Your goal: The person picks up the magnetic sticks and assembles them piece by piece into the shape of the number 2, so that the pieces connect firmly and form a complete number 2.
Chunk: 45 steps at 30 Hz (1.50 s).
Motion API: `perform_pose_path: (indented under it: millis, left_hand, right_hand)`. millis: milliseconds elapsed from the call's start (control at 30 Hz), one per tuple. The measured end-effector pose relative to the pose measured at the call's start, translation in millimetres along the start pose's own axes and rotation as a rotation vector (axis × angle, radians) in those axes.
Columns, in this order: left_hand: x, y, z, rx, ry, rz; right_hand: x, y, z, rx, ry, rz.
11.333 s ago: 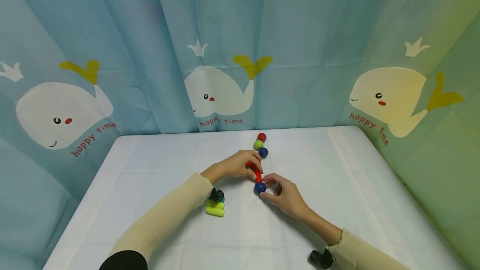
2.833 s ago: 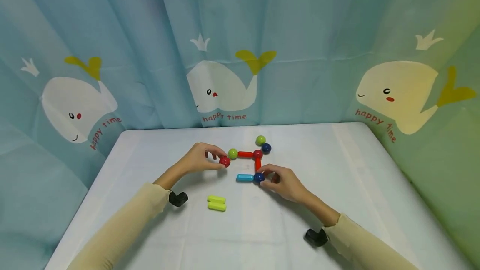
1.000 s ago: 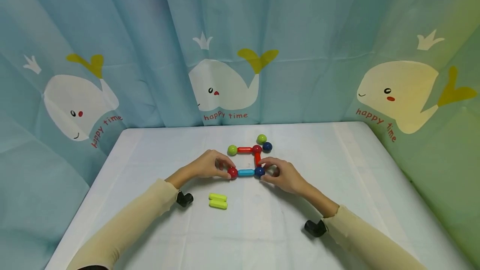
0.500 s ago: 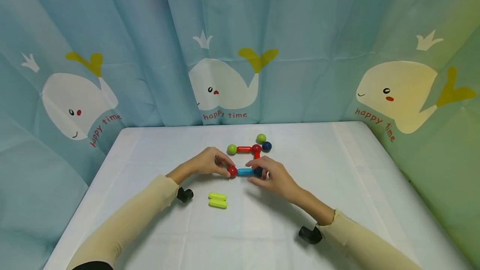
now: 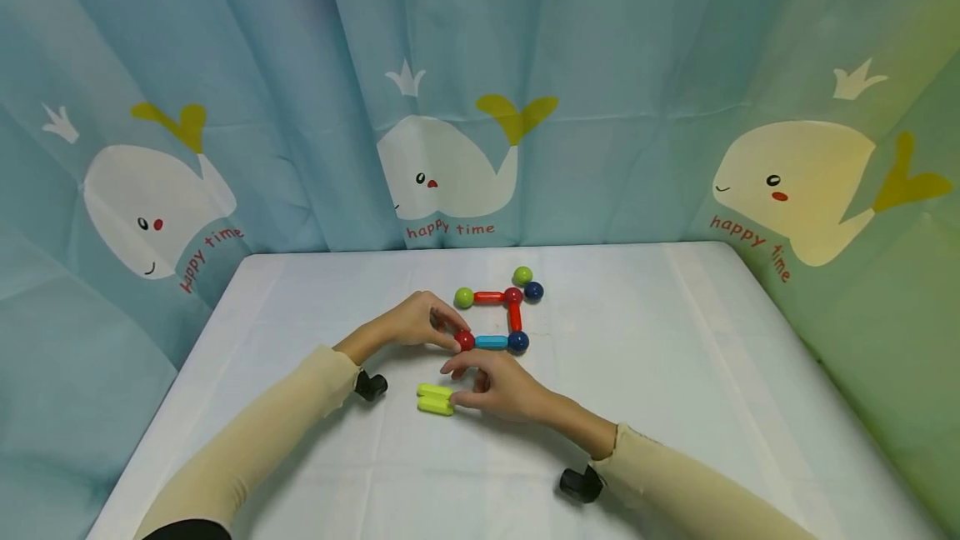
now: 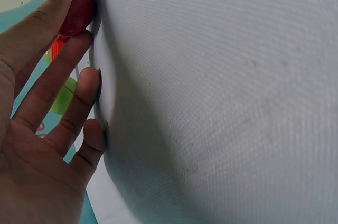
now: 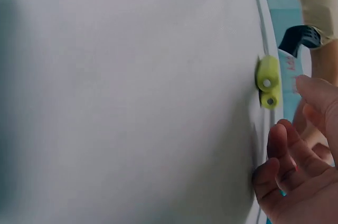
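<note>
Two green rods [image 5: 435, 407] lie just left of my right hand [image 5: 502, 386], which is loosely spread and empty. My left hand [image 5: 417, 320] pinches the red ball [image 5: 466, 341].

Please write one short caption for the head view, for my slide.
Left hand pinches a red ball beside a blue rod; right hand is beside two lime rods.

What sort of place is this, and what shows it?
Probably an indoor play area: a blue whale-print fabric curtain, a white cloth-covered table and two lime-green toy rods.
</note>
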<state>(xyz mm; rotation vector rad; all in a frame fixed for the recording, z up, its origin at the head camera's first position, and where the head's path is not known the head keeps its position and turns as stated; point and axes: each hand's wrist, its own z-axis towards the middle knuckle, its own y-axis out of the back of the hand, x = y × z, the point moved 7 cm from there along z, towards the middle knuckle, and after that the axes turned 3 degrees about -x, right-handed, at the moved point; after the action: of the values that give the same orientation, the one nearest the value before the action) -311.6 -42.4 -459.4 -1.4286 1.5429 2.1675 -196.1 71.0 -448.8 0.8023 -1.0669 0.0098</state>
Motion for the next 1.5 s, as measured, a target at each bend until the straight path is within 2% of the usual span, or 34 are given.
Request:
perform_pose_path:
  millis: [167,400,933,1167,1300,1500]
  left_hand:
    - [-2.0,-0.2,-0.7,0.002,-0.005,-0.019]
    - [-1.3,-0.3,-0.2,-0.001,0.003,-0.018]
    - [-1.8,-0.5,-1.6,-0.004,0.015,-0.011]
    - [-2.7,0.1,-1.3,-0.007,0.017,-0.003]
    - [-2.4,-0.4,-2.3,-0.008,0.024,0.005]
    - [-1.6,-1.4,-3.3,-0.017,0.025,0.015]
  right_hand:
    - [1.3,-11.0,8.8,0.015,-0.017,-0.026]
    - [0.1,-18.2,16.0,0.038,-0.052,-0.119]
    - [1.9,-20.1,11.6,0.127,-0.088,-0.211]
    - [0.2,-18.3,10.8,0.138,-0.157,-0.237]
    - [-0.6,-15.0,8.9,0.121,-0.166,-0.219]
    - [-6.6,-3.7,-2.0,0.046,-0.182,-0.084]
